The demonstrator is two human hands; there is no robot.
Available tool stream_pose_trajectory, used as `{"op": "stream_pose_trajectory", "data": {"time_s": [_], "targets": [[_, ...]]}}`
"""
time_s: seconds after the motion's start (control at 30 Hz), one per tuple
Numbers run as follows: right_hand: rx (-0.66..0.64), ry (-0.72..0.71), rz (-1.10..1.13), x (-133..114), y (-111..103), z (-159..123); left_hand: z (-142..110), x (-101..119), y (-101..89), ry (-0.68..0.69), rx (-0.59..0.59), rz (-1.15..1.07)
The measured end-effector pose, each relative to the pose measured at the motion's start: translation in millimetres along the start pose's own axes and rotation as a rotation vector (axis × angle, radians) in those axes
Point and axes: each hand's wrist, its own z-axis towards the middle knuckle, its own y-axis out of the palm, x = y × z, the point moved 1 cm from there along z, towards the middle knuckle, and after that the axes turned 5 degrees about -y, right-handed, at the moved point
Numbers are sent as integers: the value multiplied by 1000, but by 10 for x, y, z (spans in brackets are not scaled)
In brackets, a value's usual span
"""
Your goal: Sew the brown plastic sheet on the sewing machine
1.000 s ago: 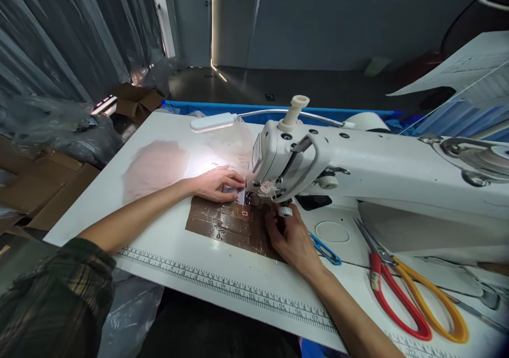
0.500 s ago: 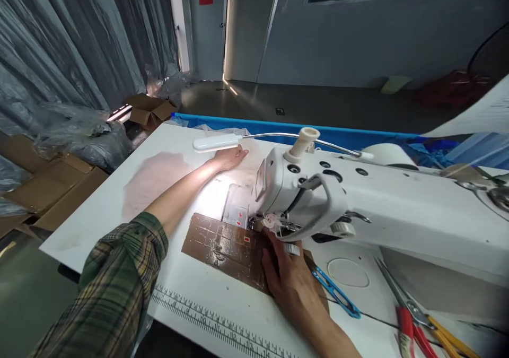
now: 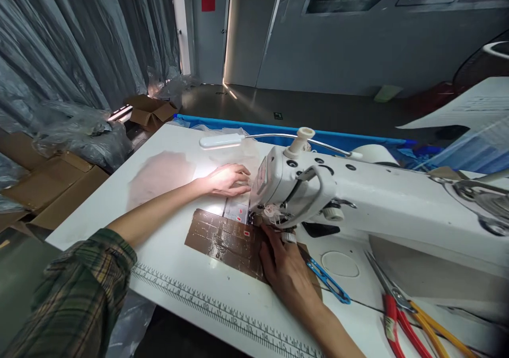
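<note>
Evidently mid-positioning: right hand (image 3: 287, 271) presses flat on the brown sheet (image 3: 225, 237) at the sewing machine (image 3: 338, 193) foot, left hand (image 3: 225, 180) rests open behind it; stitching next needs steady, aligned feeding.

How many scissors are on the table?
2: small blue snips beside the right hand, and big red-and-yellow scissors at the right edge. More may be hidden.

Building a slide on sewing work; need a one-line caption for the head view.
Right hand presses brown sheet at sewing machine; left hand rests behind it.
</note>
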Motion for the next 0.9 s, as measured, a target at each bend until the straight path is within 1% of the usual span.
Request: {"op": "stream_pose_trajectory", "data": {"time_s": [0.07, 0.17, 0.23, 0.33, 0.4, 0.47, 0.53, 0.57, 0.6, 0.7, 0.77, 0.83, 0.9], "targets": [[-23, 42, 18, -4, -3, 5, -151, 36, 47, -7, -20, 35], [-44, 86, 45, -15, -20, 24, -309, 74, 75, -138, -23, 149], [-45, 105, 64, -25, -30, 36, -365, 100, 78, -194, -33, 201], [-32, 119, 89, -31, -32, 40, -401, 123, 100, -200, -19, 200], [-41, 132, 93, -25, -26, 33, -411, 119, 125, -188, 26, 186], [-56, 148, 92, -15, -17, 26, -421, 105, 129, -175, 115, 163], [-54, 158, 93, -4, -7, 21, -432, 87, 102, -208, 196, 138], [-46, 158, 95, 0, -3, 21, -439, 78, 81, -250, 204, 129], [-35, 154, 97, 3, 2, 21, -445, 69, 59, -301, 190, 124], [-14, 140, 101, 9, 13, 25, -466, 59, 15, -425, 90, 121], [-11, 134, 102, 9, 16, 26, -482, 66, -2, -446, 59, 124], [-8, 128, 100, 10, 14, 22, -502, 77, -41, -437, 39, 135], [-8, 118, 91, 17, 12, 12, -537, 81, -137, -417, 18, 153]]}}
